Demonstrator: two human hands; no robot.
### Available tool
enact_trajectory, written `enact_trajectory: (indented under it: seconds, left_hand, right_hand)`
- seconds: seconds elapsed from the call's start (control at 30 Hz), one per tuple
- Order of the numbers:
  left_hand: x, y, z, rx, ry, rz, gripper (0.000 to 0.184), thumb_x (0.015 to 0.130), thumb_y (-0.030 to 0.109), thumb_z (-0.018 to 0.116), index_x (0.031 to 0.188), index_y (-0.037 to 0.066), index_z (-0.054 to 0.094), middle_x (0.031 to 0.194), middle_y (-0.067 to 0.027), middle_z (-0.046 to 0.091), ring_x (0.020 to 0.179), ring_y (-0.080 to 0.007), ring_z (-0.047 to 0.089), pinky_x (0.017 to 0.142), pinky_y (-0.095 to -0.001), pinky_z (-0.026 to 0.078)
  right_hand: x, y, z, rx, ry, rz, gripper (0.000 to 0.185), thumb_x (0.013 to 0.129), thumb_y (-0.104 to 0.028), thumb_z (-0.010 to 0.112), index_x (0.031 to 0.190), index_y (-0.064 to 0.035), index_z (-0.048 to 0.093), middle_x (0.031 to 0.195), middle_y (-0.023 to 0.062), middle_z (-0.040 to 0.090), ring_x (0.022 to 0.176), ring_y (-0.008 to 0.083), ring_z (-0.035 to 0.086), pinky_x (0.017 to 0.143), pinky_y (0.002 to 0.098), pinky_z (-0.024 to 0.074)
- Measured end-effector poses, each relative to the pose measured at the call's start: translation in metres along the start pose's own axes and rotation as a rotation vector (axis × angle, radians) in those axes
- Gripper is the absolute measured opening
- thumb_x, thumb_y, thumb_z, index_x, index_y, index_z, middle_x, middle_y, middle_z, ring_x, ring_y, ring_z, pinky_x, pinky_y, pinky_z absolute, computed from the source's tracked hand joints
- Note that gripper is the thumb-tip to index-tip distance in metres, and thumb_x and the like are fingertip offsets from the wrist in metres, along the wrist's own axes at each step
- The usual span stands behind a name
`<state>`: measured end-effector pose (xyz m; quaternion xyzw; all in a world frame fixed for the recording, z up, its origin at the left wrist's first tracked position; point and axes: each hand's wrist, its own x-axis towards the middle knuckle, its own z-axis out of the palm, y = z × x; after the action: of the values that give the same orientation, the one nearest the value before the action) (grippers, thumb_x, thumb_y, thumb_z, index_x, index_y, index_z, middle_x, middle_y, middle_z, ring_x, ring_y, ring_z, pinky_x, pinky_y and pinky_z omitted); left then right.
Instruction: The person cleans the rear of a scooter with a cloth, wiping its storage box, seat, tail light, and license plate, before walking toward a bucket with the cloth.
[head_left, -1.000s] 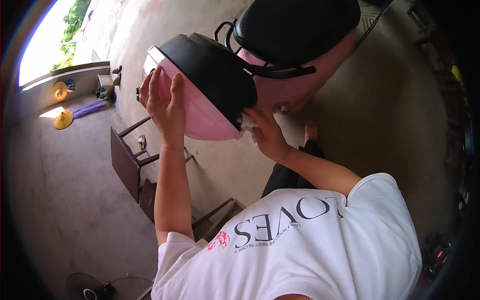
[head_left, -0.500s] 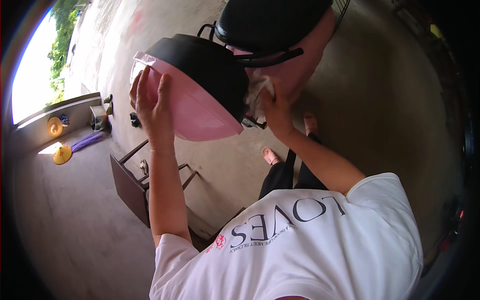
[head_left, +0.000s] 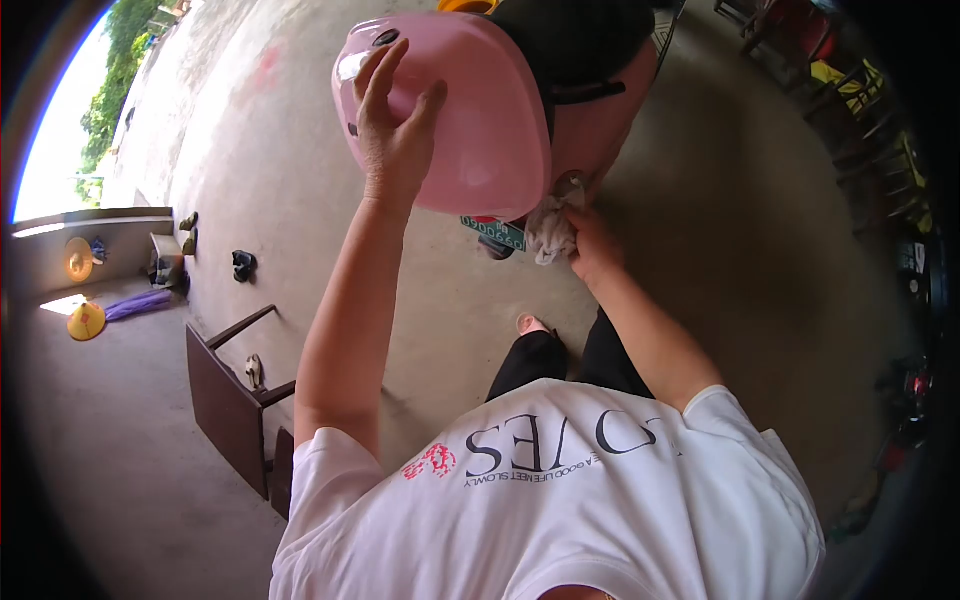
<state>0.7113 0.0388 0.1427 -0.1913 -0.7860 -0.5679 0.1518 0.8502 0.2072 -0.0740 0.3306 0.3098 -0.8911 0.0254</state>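
Note:
A pink box lid (head_left: pixel 470 120) at the back of a pink scooter (head_left: pixel 598 130) faces me. My left hand (head_left: pixel 395 125) rests on the lid's upper left with fingers apart. In my right hand (head_left: pixel 595 245) is a crumpled whitish cloth (head_left: pixel 550 230), close to the lid's lower right corner and the scooter's rear. A green number plate (head_left: pixel 493 232) shows just under the lid. Behind the lid lies the black seat (head_left: pixel 590 40). The underside of the box is hidden.
A dark wooden stool (head_left: pixel 228 410) lies at the lower left. Black shoes (head_left: pixel 243 266) are on the floor. Straw hats (head_left: pixel 86 320) and purple material (head_left: pixel 140 304) are by the low wall. Chairs (head_left: pixel 790 40) stand at the upper right.
The lid, seen tilted with its black part showing, now shows its pink face. My left hand has shifted right and up with it. My right hand and the cloth have moved lower.

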Motion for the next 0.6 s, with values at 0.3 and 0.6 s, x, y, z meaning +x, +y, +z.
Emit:
enact_trajectory:
  seconds: [0.3,0.6]
  left_hand:
    - [-0.191,0.016,-0.037,-0.198,-0.175,-0.687,0.050,0.085,0.015,0.067,0.132,0.010,0.048,0.128,-0.0070,0.046,0.118,-0.0168,0.043,0.092,-0.0285,0.042]
    - [-0.274,0.033,-0.008,-0.553,0.137,-0.999,0.032,0.090,0.012,0.060,0.117,-0.002,0.054,0.100,-0.0019,0.060,0.086,-0.0084,0.058,0.075,-0.0211,0.047]
  right_hand:
    - [-0.110,-0.038,0.034,0.163,-0.550,0.324,0.048,0.096,-0.035,0.040,0.131,-0.0026,0.044,0.127,0.0141,0.053,0.116,0.0253,0.053,0.100,0.0406,0.0405]
    - [-0.130,-0.024,0.041,-0.284,-0.511,0.422,0.031,0.096,-0.019,0.045,0.123,-0.0047,0.052,0.117,0.0050,0.058,0.106,0.0173,0.057,0.094,0.0331,0.0449]
